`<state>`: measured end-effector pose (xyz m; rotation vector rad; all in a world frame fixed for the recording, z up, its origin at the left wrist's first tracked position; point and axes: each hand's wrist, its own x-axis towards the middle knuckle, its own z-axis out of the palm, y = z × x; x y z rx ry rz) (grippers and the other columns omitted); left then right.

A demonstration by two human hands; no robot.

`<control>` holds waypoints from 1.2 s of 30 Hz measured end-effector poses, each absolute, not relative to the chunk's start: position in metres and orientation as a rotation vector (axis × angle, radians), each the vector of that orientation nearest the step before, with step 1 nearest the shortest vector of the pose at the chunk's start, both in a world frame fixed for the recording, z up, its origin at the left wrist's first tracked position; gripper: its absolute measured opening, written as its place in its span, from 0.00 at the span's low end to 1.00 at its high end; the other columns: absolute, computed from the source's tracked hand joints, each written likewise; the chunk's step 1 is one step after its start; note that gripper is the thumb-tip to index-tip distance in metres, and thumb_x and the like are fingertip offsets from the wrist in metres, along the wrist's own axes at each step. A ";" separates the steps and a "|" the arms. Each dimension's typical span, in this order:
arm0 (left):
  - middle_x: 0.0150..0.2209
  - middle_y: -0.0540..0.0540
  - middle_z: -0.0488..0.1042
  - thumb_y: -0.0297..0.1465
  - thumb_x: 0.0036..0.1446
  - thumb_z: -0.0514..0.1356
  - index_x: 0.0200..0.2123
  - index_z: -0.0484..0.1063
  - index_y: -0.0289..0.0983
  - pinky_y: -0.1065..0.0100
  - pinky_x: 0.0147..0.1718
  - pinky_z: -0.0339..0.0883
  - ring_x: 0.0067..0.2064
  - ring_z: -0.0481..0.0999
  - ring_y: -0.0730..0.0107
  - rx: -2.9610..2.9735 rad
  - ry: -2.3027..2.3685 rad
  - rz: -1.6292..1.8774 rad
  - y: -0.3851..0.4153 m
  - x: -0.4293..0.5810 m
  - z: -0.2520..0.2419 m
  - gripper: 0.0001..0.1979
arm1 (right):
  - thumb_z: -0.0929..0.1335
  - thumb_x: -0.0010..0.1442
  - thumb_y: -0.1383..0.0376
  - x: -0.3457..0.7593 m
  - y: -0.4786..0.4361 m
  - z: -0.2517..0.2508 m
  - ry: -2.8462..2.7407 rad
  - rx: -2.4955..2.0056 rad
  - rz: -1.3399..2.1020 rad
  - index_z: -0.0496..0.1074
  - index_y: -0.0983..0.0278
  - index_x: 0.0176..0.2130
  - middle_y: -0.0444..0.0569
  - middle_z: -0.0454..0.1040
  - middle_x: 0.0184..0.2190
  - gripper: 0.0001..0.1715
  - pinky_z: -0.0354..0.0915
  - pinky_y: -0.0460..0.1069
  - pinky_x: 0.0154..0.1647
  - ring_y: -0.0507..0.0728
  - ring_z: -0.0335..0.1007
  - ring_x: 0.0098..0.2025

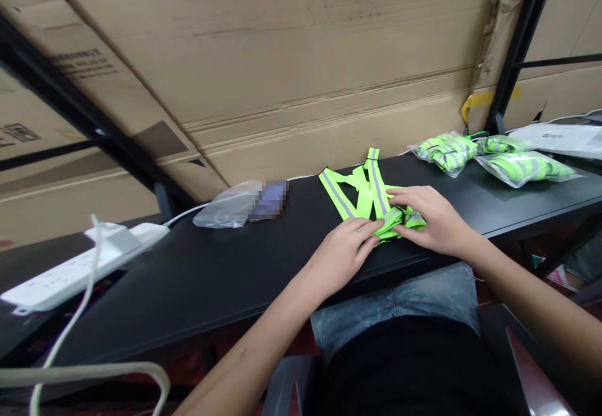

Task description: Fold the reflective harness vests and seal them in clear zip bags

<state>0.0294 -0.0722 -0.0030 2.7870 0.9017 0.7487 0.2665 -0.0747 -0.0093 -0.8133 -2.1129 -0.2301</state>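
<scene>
A neon green reflective vest (376, 187) made of straps with grey stripes lies on the black table in front of me. Its upper straps spread loose toward the back, while the near part is bunched into a folded stack. My left hand (345, 250) pinches the left side of that stack between thumb and fingers. On the other side, my right hand (435, 221) has its thumb at the near edge and its fingers curved over the straps. The black buckle area between the hands is partly covered by fingers.
Several clear bags of folded green vests (444, 152) lie at the back right, near a white package (562, 138). To the left are a clear plastic bag (228, 206), a blurred-out blue item (270, 201) and a white power strip (56, 281). Cardboard (305, 58) stands behind the table (221, 272).
</scene>
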 end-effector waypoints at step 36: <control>0.56 0.38 0.70 0.33 0.65 0.59 0.51 0.74 0.38 0.52 0.59 0.65 0.61 0.67 0.53 2.801 1.085 0.651 -0.089 0.024 0.000 0.13 | 0.64 0.68 0.54 0.282 -0.088 -0.002 -2.451 -0.988 -0.071 0.77 0.60 0.42 0.56 0.65 0.64 0.16 0.59 0.67 0.62 0.67 0.57 0.67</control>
